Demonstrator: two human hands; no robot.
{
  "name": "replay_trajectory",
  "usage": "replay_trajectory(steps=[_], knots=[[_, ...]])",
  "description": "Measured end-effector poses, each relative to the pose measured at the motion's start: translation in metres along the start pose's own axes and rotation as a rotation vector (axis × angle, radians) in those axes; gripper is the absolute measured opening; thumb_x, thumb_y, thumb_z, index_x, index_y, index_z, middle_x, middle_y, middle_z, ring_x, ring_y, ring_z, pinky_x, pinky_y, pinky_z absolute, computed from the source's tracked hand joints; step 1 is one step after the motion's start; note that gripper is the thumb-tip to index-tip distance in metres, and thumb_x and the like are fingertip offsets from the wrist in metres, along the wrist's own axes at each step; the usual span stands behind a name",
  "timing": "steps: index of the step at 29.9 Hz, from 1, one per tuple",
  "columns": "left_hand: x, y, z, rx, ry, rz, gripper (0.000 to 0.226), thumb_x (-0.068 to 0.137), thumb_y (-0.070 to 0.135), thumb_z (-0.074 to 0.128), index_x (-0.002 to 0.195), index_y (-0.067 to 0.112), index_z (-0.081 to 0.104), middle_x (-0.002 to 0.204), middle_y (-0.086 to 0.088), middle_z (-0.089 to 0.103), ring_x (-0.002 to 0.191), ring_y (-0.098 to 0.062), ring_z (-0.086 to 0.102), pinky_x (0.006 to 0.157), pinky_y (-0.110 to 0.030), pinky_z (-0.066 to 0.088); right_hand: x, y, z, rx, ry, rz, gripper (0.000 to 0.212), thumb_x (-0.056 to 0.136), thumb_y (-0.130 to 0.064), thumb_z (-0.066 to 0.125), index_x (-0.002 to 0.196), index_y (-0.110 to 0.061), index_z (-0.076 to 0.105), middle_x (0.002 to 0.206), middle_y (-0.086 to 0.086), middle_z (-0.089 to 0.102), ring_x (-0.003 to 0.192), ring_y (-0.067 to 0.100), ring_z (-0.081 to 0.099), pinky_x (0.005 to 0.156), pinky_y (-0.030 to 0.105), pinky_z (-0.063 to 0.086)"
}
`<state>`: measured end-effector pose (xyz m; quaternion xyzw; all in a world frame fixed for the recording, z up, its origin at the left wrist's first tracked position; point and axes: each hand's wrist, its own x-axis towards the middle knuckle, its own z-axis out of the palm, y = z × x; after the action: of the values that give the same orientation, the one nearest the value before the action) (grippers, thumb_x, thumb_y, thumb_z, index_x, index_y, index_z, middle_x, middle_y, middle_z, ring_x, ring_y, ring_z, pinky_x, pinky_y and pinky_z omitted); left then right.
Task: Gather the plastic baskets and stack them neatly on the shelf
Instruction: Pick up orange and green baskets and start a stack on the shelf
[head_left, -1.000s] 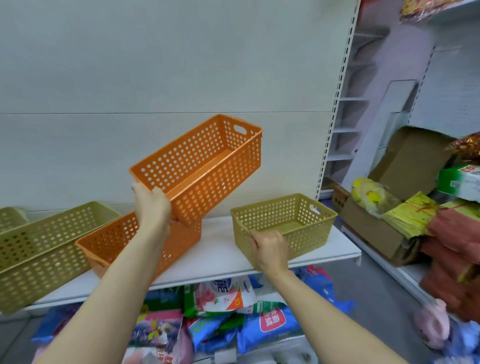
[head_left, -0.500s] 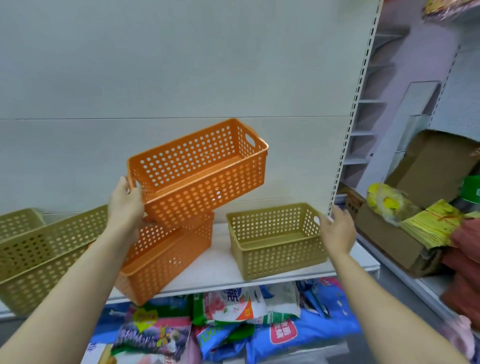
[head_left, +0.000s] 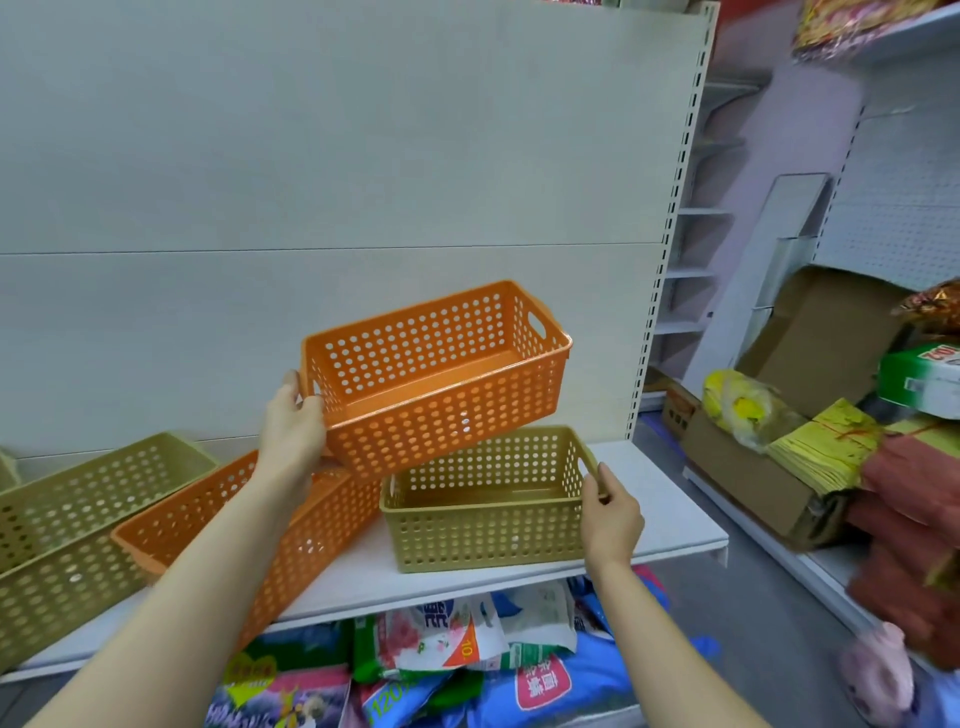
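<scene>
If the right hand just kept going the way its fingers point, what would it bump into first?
The right hand already pinches the right end rim of the olive basket, fingers pointing up and leftward. Going on, it would probably meet the raised orange basket next, though depth is unclear.

Perforated glossy plastic orange basket (head_left: 441, 384), matt olive plastic basket (head_left: 488, 514), smooth white shelf (head_left: 670, 525) (painted metal, seemingly), brown cardboard box (head_left: 748, 483)

- Setting: a retail shop aisle, being stocked.
- White metal gondola shelf (head_left: 649, 525) with plain back panel; slotted upright (head_left: 670, 218) along its right edge, of the kind used for adjustable shop shelving.
- On the shelf: identical perforated plastic baskets (head_left: 483, 499), orange and olive.
- Below the shelf: packaged goods in printed bags (head_left: 540, 686).
- Right of the shelf: an open cardboard carton (head_left: 753, 478), more stacked stock, further empty shelving.
</scene>
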<state>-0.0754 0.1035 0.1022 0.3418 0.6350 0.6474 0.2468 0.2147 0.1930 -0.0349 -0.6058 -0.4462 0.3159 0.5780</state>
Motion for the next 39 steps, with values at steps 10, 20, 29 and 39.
replay_trajectory(steps=[10, 20, 29, 39], knots=[[0.009, -0.012, 0.037, 0.131, -0.128, -0.034, 0.03, 0.108, 0.025, 0.035, 0.132, 0.028, 0.051, 0.11, -0.009, 0.071, 0.081, -0.028, 0.071, 0.059, -0.051, 0.061, 0.024, -0.034, -0.018, 0.251, 0.004, 0.057, 0.043, 0.097, -0.041, 0.043, 0.117, -0.009, 0.064, 0.123, 0.008, 0.064, 0.114, 0.022, 0.058, 0.103, 0.044, 0.041], [0.004, -0.024, 0.045, 0.226, -0.315, -0.048, 0.038, 0.109, 0.035, 0.042, 0.146, 0.029, 0.043, 0.124, 0.0, 0.067, 0.091, -0.016, 0.068, 0.06, -0.036, 0.058, 0.03, -0.072, -0.022, 0.265, -0.155, -0.059, 0.035, 0.1, -0.019, 0.047, 0.133, -0.011, 0.054, 0.113, -0.008, 0.064, 0.095, 0.005, 0.06, 0.088, 0.036, 0.052], [-0.007, -0.06, 0.026, 0.282, -0.501, -0.031, 0.091, 0.067, 0.065, 0.079, 0.143, 0.038, 0.036, 0.127, 0.021, 0.057, 0.121, -0.011, 0.057, 0.109, -0.041, 0.045, 0.028, -0.055, -0.019, 0.045, -0.145, -0.055, 0.035, 0.101, -0.023, 0.041, 0.131, -0.012, 0.056, 0.126, 0.002, 0.062, 0.113, 0.021, 0.057, 0.098, 0.044, 0.046], [-0.03, -0.104, 0.041, 0.309, -0.372, 0.138, 0.063, 0.088, 0.036, 0.072, 0.143, 0.032, 0.042, 0.113, 0.028, 0.056, 0.108, -0.002, 0.056, 0.1, -0.03, 0.045, 0.006, -0.025, -0.022, -0.078, -0.235, -0.178, 0.022, 0.102, -0.038, 0.036, 0.111, -0.028, 0.053, 0.09, -0.02, 0.056, 0.089, 0.011, 0.055, 0.08, 0.03, 0.039]])
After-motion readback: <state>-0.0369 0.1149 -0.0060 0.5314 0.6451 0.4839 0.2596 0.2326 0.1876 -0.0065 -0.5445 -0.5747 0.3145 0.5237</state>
